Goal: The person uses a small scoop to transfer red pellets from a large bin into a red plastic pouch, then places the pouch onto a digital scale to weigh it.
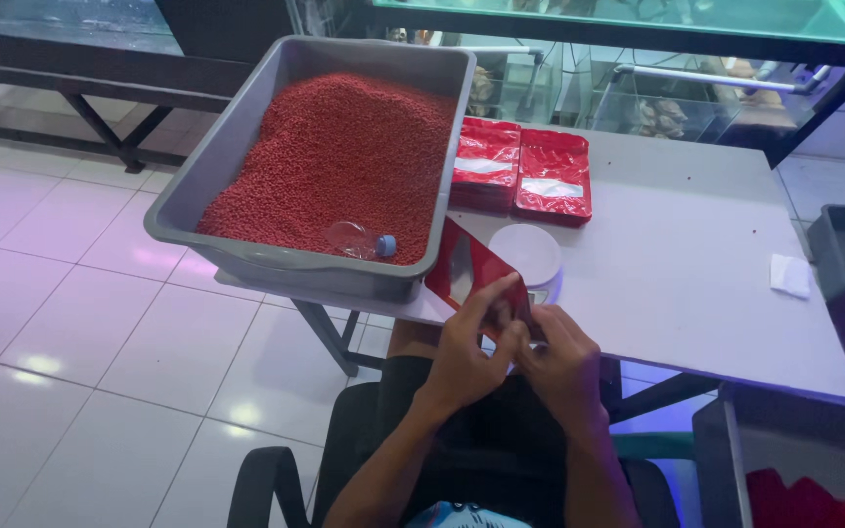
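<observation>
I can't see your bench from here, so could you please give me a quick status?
Left hand and right hand both gripping red pouch. Pouch beside grey tub of red pellets. Nothing blocking.

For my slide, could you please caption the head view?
Both hands hold a red pouch beside a pellet-filled tub.

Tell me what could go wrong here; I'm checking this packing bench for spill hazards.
The grey tub, heaped with red pellets, appears to overhang the table edge, so a knock might tip it onto the floor. Both the left hand and right hand work the red pouch close beside the white scale, so a slip could nudge it.
</observation>
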